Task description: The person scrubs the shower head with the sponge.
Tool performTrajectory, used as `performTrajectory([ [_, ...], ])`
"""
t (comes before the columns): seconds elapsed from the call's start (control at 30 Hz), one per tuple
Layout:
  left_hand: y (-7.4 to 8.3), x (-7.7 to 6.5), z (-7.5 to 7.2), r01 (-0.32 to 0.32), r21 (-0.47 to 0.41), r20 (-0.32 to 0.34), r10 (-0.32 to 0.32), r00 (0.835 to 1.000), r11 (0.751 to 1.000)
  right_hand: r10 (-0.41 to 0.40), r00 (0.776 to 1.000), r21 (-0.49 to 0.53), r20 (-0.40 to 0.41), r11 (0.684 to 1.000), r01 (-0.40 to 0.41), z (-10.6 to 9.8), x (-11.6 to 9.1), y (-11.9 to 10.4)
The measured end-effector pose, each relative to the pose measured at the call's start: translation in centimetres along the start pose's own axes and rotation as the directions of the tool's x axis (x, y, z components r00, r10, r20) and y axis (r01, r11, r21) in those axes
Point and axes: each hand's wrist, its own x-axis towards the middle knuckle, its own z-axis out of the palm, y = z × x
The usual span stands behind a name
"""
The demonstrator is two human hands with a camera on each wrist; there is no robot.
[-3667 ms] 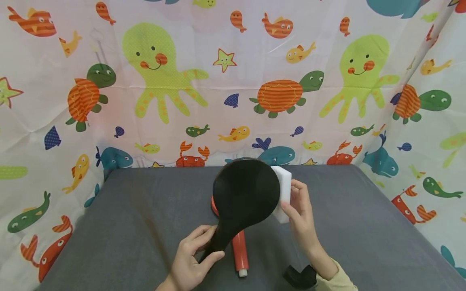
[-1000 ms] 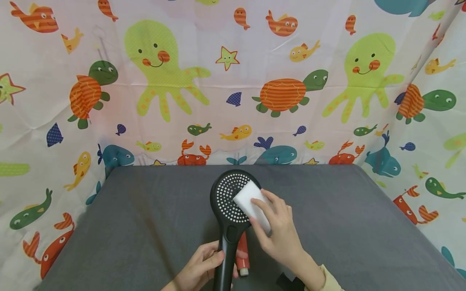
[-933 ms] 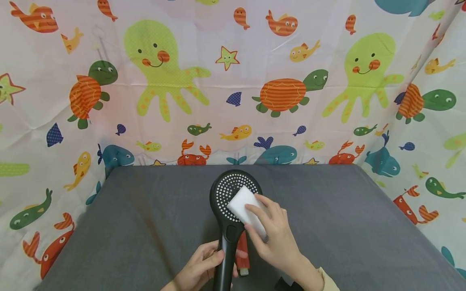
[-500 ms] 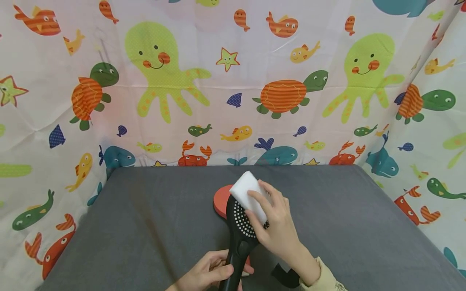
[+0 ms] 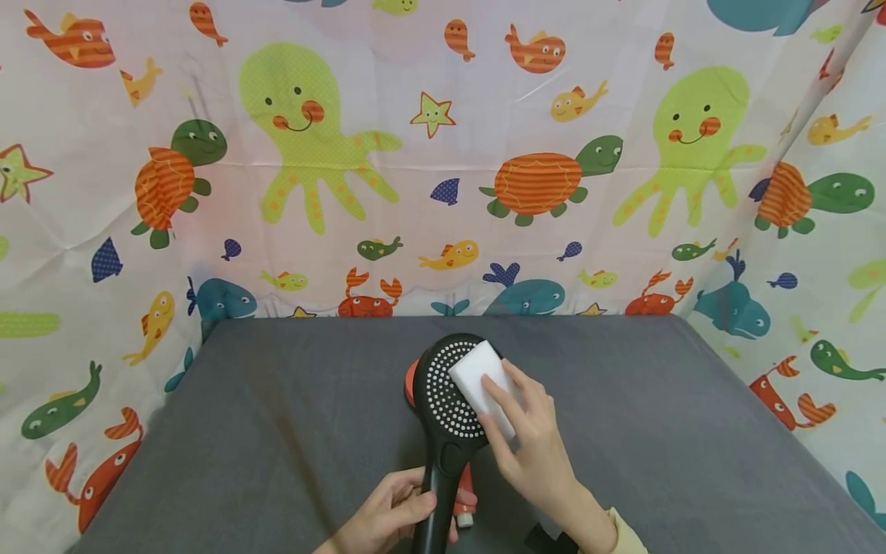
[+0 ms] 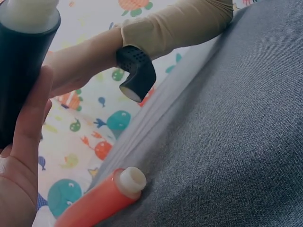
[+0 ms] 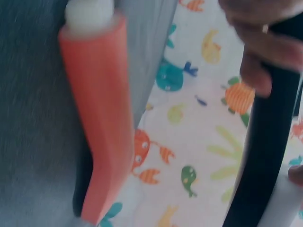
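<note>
A black shower head (image 5: 438,385) with a dotted spray face is held up over the table, its face toward me in the head view. Its handle (image 6: 21,75) sits in my left hand (image 5: 391,512), thumb in front and fingers behind. My right hand (image 5: 540,450) pinches a white sponge (image 5: 479,375) against the right part of the spray face, covering some of the dots. Beneath lies a coral shower head (image 7: 102,104) with a white end fitting; the black one hides most of it in the head view.
A grey cloth (image 5: 277,431) covers the table. Behind it and at the sides hangs a white curtain (image 5: 415,192) printed with sea animals. A black wrist camera (image 6: 137,73) sits on the right forearm by the sleeve.
At first the shower head's smooth back faced me, with the sponge at its right edge. It has since turned spray face toward me, tilted right, then straightened, while the sponge shifted over the face.
</note>
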Motion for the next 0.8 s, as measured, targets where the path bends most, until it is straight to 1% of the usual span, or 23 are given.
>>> performTrajectory([
  [0.1,-0.1,0.0,0.0,0.005,-0.004,0.015,-0.005,1.0,1.0,-0.073,0.997,0.032,0.0,0.997,0.073,0.2,0.2,-1.0],
  [0.2,-0.1,-0.1,0.1,0.003,-0.011,0.045,-0.003,0.999,1.0,-0.144,0.99,0.051,0.0,0.988,0.144,0.4,0.5,-1.6],
  [0.3,-0.3,0.0,0.2,-0.012,-0.019,0.096,0.014,0.995,1.0,-0.171,0.985,0.044,-0.002,0.984,0.171,0.3,1.1,-1.6],
  [0.37,-0.4,0.1,0.3,-0.021,-0.027,0.119,0.024,0.993,0.999,-0.16,0.987,0.024,-0.01,0.987,0.16,0.1,1.4,-1.3],
  [0.43,-0.5,0.1,0.4,-0.02,-0.038,0.127,0.025,0.992,0.999,-0.123,0.992,-0.006,-0.02,0.992,0.123,-0.1,1.8,-0.6],
  [0.53,-0.4,0.1,0.5,-0.004,-0.043,0.102,0.008,0.995,0.999,-0.043,0.999,-0.05,-0.031,0.998,0.042,-0.5,2.0,0.5],
  [0.6,-0.1,0.0,0.5,0.023,-0.033,0.073,-0.02,0.997,0.999,-0.007,0.999,-0.071,-0.041,0.997,0.004,-0.7,1.9,1.2],
  [0.63,0.0,-0.1,0.5,0.026,-0.026,0.061,-0.024,0.998,0.999,0.007,0.999,-0.075,-0.042,0.997,-0.01,-0.7,1.9,1.3],
  [0.7,0.1,-0.1,0.4,0.03,-0.013,0.042,-0.029,0.999,0.999,0.009,0.999,-0.067,-0.037,0.998,-0.012,-0.7,1.6,1.3],
  [0.8,0.2,-0.1,0.2,0.032,0.008,0.016,-0.032,0.999,0.999,-0.014,1.0,-0.024,-0.003,1.0,0.014,-0.3,1.2,0.4],
])
